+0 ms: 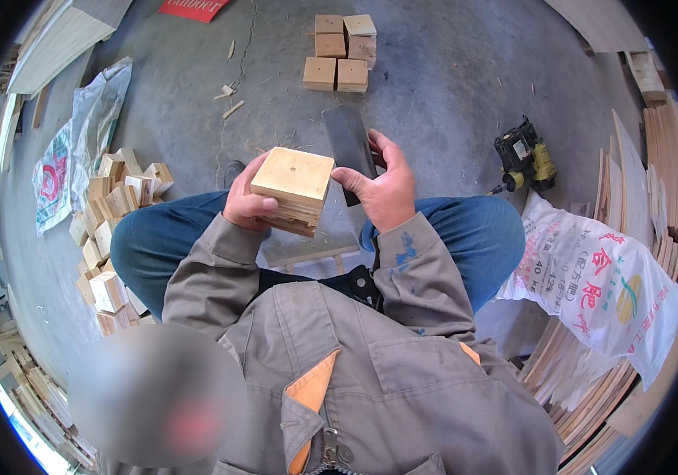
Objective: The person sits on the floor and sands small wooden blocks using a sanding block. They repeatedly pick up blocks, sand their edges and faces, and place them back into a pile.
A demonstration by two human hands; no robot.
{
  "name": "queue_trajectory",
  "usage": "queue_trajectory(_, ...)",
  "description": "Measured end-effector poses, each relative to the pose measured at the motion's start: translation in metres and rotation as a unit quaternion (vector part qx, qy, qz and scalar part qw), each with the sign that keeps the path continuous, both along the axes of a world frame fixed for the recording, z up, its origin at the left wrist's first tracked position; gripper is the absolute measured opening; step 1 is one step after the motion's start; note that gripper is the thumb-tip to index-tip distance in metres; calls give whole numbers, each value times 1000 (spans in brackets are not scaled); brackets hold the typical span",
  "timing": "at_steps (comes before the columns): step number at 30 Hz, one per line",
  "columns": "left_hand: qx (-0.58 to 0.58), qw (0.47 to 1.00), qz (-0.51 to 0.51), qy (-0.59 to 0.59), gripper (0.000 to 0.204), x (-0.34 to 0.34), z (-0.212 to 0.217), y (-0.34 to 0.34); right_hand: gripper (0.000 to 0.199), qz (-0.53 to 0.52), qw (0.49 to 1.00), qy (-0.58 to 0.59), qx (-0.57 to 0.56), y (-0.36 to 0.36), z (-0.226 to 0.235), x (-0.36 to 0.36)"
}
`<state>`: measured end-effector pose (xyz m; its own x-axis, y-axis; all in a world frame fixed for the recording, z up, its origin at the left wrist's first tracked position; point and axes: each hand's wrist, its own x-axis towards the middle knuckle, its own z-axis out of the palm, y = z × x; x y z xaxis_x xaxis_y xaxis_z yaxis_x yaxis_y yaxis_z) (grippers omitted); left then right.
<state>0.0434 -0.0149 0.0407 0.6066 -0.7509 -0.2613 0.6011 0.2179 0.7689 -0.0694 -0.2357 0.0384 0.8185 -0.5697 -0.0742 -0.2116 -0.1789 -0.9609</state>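
Note:
My left hand [242,198] is closed round a squarish wooden block [293,172], held above my lap. Its top is pale and smooth with a small dark mark at the middle, and its side shows layered edges. My right hand [391,188] grips a dark grey, flat rectangular block [350,142] by its right side, thumb on the near face and fingers behind. The dark block stands tilted just to the right of the wooden one. My right thumb tip comes close to the wooden block's right corner; whether they touch I cannot tell.
On the floor ahead stand several stacked wooden blocks [320,73]. A loose heap of blocks [108,293] lies by my left knee, near crumpled plastic bags [98,119]. To the right are a black-and-yellow power tool [543,166], a white printed sack [592,273] and stacked wooden sheets [663,150].

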Motion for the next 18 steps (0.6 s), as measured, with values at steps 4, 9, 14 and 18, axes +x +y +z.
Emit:
queue_trajectory(4, -30, 998, -26, 42, 91, 0, 1, -2, 90, -23, 998, 27, -60, -2, 0, 2)
queue_trajectory(9, -27, 997, -31, 62, 89, -3, 2, -2, 82, -52, 995, 23, -81, -5, -3, 1)
queue_trajectory(14, -12, 992, -4, 126, 87, -6, 1, 1, 79, -23, 995, -53, -83, -4, 13, -3)
queue_trajectory(18, 7, 983, 33, 178, 83, -7, 4, 7, 68, 9, 978, -75, -192, -9, 13, -4)
